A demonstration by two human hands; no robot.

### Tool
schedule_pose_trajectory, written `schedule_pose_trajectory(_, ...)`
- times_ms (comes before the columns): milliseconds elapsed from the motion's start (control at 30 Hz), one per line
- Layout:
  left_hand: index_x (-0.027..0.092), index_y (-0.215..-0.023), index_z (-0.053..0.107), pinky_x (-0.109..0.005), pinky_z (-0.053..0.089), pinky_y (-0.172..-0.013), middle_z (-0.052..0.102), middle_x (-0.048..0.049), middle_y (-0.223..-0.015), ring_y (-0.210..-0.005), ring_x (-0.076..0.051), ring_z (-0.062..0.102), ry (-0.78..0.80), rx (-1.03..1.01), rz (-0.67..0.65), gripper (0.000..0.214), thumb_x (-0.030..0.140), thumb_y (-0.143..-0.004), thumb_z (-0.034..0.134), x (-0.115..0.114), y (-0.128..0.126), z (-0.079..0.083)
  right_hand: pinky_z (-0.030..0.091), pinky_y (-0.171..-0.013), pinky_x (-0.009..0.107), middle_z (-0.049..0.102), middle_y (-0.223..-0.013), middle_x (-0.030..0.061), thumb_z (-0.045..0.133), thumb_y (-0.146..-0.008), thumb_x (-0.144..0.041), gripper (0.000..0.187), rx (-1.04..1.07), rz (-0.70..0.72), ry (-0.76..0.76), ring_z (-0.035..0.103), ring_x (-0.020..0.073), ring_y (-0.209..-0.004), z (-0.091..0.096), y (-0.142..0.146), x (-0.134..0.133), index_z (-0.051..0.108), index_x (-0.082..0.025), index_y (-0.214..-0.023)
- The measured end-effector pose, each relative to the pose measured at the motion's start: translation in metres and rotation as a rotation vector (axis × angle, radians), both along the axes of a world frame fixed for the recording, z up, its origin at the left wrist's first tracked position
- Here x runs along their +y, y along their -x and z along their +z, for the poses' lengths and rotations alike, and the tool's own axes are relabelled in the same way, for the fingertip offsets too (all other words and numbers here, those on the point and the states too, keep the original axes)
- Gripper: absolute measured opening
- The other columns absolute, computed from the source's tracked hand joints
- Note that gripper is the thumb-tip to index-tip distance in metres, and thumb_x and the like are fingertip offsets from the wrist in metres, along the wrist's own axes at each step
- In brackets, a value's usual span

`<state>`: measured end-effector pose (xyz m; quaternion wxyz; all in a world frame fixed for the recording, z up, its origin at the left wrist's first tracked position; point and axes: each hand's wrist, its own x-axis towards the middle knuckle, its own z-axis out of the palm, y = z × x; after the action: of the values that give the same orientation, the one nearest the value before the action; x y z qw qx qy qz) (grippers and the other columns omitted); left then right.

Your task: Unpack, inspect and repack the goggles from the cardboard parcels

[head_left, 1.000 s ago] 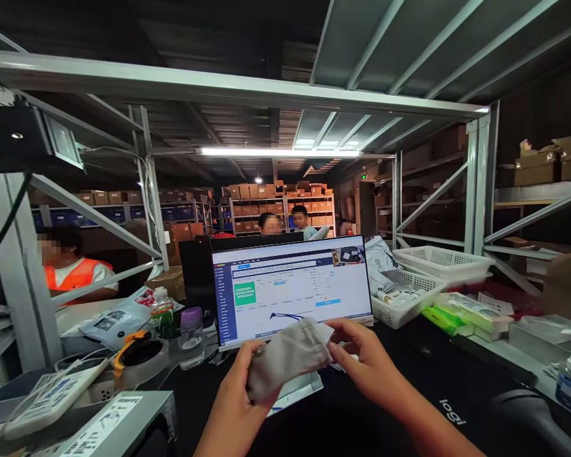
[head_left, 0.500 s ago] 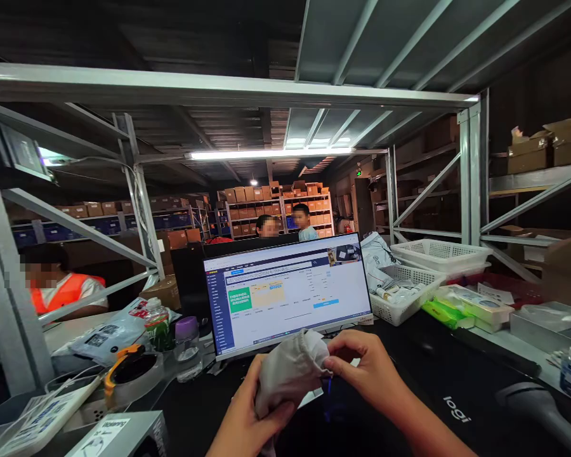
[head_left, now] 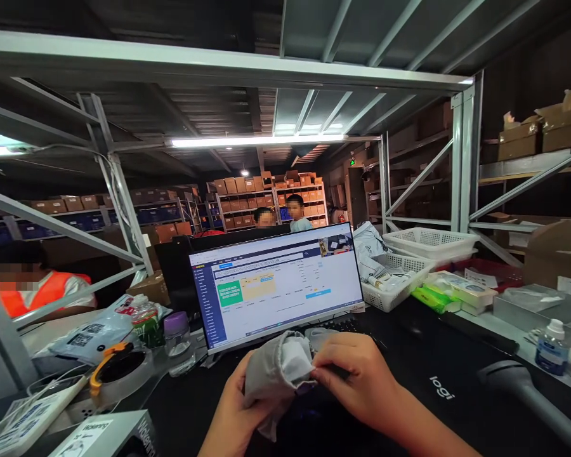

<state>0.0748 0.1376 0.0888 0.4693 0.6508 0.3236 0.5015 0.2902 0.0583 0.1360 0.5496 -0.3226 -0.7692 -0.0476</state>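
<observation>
A small grey cloth pouch point(head_left: 276, 371) sits in both my hands, low in the middle of the view, just in front of a lit monitor point(head_left: 276, 285). My left hand point(head_left: 235, 412) wraps around the pouch from below and the left. My right hand point(head_left: 354, 377) pinches the pouch's open rim with thumb and fingers closed on it. Both hands hover over a black desk mat point(head_left: 438, 393) marked "logi". A keyboard point(head_left: 342, 325) shows partly behind the right hand.
To the left stand a tape dispenser point(head_left: 117, 365), two small bottles point(head_left: 159, 327) and plastic bags. White baskets point(head_left: 409, 273) and green packs point(head_left: 433, 298) lie at right, with a dark scanner point(head_left: 518, 387) and a bottle point(head_left: 549, 346). Metal shelving frames the desk; other people are at left and behind.
The view has turned slightly right and up, so the monitor shifted left. My right hand has closed in on the pouch's rim, and the pouch has dropped lower, toward the mat.
</observation>
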Motion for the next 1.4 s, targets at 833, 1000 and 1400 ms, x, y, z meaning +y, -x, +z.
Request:
schedule_pose_trajectory(833,0.027,-0.132,0.056,-0.035,0.054,-0.09,0.067,-0.0065,-0.124,-0.11,-0.028,0.065,-0.17,0.35,-0.143,0.072,0.033,-0.065,0.081,0.008,0.003,-0.009,0.037,-0.054,0.022,0.061,-0.068,-0.0037,0.059,-0.068,-0.012,0.014,0.489,-0.053,0.574,0.052,0.0121,-0.059,0.003,-0.031,0.016,0.062,-0.019,-0.079)
schedule_pose_trajectory(1000,0.024,-0.133,0.052,-0.023,0.044,-0.05,0.065,-0.0106,-0.123,-0.096,-0.025,0.067,0.061,0.256,-0.204,0.062,0.033,-0.075,0.073,0.014,-0.006,-0.019,0.036,-0.051,0.022,0.047,-0.059,-0.0064,0.067,-0.071,-0.028,0.027,0.606,0.051,0.528,0.044,0.0101,-0.053,0.008,-0.04,0.016,0.041,-0.022,-0.065)
schedule_pose_trajectory(1400,0.027,-0.089,0.078,-0.038,0.054,-0.087,0.074,-0.0057,-0.098,-0.095,-0.03,0.069,-0.359,0.82,0.105,0.023,0.038,-0.071,0.07,0.029,0.06,0.008,0.041,-0.048,0.019,0.056,-0.063,-0.0072,0.093,-0.057,-0.047,0.053,1.051,-0.024,0.263,0.05,0.0076,-0.051,0.025,-0.127,0.007,0.051,-0.021,-0.075)
